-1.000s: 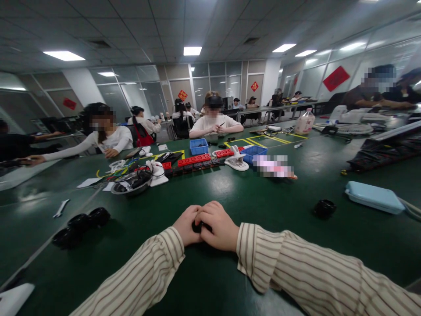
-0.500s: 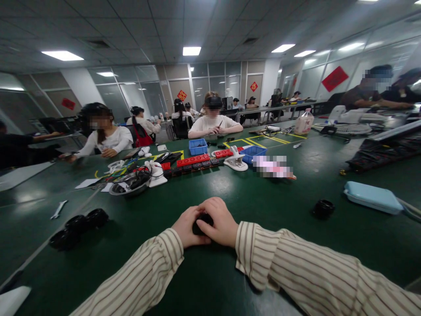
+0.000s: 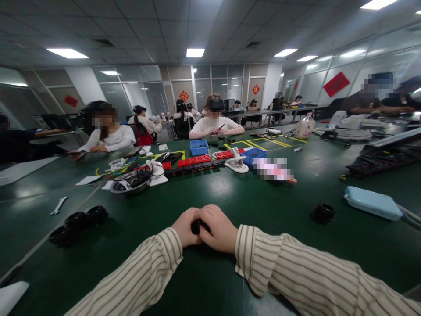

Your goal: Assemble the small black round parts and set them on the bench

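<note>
Between my two hands is a black round part [image 3: 200,226], mostly covered by fingers, so its exact kind does not show. My left hand [image 3: 185,225] is closed round its left side. From above and the right, my right hand [image 3: 218,229] curls over it, thumb toward me. Several similar glossy black ring-shaped parts lie on the green table [image 3: 158,272]: a group of black rings [image 3: 76,221] to the left and a single black ring [image 3: 323,213] to the right.
A wrench [image 3: 59,206] lies at the left. Across the table are a metal bowl [image 3: 131,188] of cables, a red-and-black strip [image 3: 197,163], white clips [image 3: 237,162] and blue trays [image 3: 199,148]. At right sits a light-blue case [image 3: 371,202]. Other people work opposite.
My right hand has turned slightly over the black part, its thumb tucked further down, and less of the part shows. The view has tilted a little.
</note>
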Demonstrator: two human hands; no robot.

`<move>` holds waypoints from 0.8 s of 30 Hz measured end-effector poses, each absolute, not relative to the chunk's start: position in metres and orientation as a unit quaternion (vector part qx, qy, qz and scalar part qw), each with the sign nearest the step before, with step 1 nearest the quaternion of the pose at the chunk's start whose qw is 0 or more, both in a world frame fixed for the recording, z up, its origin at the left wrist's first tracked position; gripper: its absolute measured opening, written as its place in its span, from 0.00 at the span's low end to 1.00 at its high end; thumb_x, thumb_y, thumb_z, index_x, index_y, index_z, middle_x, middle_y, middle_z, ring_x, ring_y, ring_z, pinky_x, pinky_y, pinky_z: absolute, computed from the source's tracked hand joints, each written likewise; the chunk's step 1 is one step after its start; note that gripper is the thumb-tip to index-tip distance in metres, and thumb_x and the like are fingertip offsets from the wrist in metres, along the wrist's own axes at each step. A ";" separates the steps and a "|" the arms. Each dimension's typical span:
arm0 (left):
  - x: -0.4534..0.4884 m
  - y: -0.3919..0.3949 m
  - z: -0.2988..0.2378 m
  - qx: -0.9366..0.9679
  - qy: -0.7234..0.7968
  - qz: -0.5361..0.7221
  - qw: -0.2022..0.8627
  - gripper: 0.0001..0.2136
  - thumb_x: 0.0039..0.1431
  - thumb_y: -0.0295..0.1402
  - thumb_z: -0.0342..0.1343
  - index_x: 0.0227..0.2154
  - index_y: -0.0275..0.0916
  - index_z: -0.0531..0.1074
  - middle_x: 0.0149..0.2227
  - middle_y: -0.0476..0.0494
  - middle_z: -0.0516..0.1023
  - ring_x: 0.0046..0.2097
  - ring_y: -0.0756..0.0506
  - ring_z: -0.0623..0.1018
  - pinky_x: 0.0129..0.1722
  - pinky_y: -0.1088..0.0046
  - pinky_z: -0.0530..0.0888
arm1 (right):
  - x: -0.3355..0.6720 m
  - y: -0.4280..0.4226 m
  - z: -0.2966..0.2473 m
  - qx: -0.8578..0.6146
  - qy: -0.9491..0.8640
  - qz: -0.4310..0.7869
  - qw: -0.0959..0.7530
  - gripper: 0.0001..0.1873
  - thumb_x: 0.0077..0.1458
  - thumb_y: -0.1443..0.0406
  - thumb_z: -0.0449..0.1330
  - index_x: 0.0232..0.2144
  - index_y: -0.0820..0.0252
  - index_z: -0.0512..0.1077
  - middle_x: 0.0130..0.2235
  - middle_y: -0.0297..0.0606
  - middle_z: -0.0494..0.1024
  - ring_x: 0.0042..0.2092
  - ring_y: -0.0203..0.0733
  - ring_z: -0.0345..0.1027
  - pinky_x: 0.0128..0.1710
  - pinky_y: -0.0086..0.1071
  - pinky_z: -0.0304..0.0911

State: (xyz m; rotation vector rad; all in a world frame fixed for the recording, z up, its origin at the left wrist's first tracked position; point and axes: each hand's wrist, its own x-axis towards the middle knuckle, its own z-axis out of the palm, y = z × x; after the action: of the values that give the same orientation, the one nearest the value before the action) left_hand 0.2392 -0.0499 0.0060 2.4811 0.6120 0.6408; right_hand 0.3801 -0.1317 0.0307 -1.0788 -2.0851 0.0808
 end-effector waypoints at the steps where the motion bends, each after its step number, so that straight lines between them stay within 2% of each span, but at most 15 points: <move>1: 0.239 -0.049 0.005 0.911 0.221 0.237 0.254 0.17 0.34 0.28 0.59 0.33 0.35 0.70 0.35 0.44 0.72 0.41 0.41 0.72 0.44 0.63 0.70 | 0.380 -0.132 0.030 -0.412 -0.822 0.034 0.392 0.12 0.43 0.72 0.49 0.33 0.62 0.64 0.33 0.40 0.70 0.38 0.41 0.61 0.44 0.37 0.57; 6: 0.238 -0.048 0.001 0.917 0.207 0.236 0.246 0.23 0.35 0.28 0.60 0.40 0.34 0.69 0.41 0.41 0.71 0.45 0.39 0.71 0.49 0.61 0.66 | 0.380 -0.133 0.030 -0.393 -0.813 0.037 0.429 0.14 0.45 0.71 0.49 0.38 0.62 0.63 0.37 0.40 0.71 0.41 0.41 0.62 0.52 0.43 0.51; 10: 0.238 -0.048 0.003 0.915 0.215 0.219 0.263 0.27 0.35 0.33 0.64 0.44 0.37 0.67 0.43 0.41 0.71 0.46 0.38 0.70 0.48 0.59 0.67 | 0.382 -0.130 0.030 -0.429 -0.792 0.034 0.433 0.13 0.47 0.67 0.52 0.39 0.63 0.64 0.37 0.41 0.70 0.41 0.43 0.61 0.48 0.42 0.55; 14: 0.237 -0.047 0.005 0.912 0.248 0.216 0.245 0.28 0.31 0.39 0.67 0.39 0.36 0.68 0.40 0.42 0.70 0.42 0.40 0.70 0.44 0.59 0.68 | 0.385 -0.129 0.030 -0.468 -0.762 0.021 0.447 0.17 0.49 0.64 0.55 0.42 0.64 0.63 0.42 0.44 0.69 0.45 0.45 0.59 0.47 0.42 0.55; 18: 0.238 -0.047 0.005 0.921 0.248 0.221 0.202 0.26 0.30 0.42 0.66 0.35 0.35 0.68 0.36 0.42 0.70 0.39 0.40 0.70 0.41 0.61 0.69 | 0.384 -0.129 0.029 -0.489 -0.753 -0.008 0.440 0.23 0.45 0.60 0.60 0.43 0.64 0.63 0.43 0.45 0.67 0.45 0.47 0.58 0.47 0.42 0.54; 20: 0.239 -0.047 0.005 0.928 0.236 0.222 0.186 0.27 0.31 0.41 0.66 0.37 0.35 0.69 0.38 0.41 0.71 0.40 0.39 0.70 0.43 0.60 0.68 | 0.382 -0.129 0.028 -0.501 -0.761 -0.010 0.412 0.22 0.45 0.59 0.61 0.41 0.64 0.64 0.41 0.43 0.68 0.43 0.46 0.59 0.45 0.41 0.55; 24: 0.240 -0.050 0.006 0.928 0.235 0.228 0.178 0.23 0.34 0.34 0.63 0.38 0.34 0.69 0.38 0.41 0.72 0.41 0.39 0.71 0.45 0.60 0.68 | 0.379 -0.129 0.028 -0.512 -0.780 0.005 0.359 0.12 0.48 0.61 0.59 0.34 0.63 0.66 0.35 0.40 0.69 0.39 0.43 0.59 0.42 0.39 0.56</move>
State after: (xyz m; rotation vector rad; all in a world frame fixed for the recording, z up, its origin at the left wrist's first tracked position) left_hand 0.2398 -0.0496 0.0059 2.6241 0.6653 0.6446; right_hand 0.3791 -0.1290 0.0279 -1.3208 -2.0120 0.0136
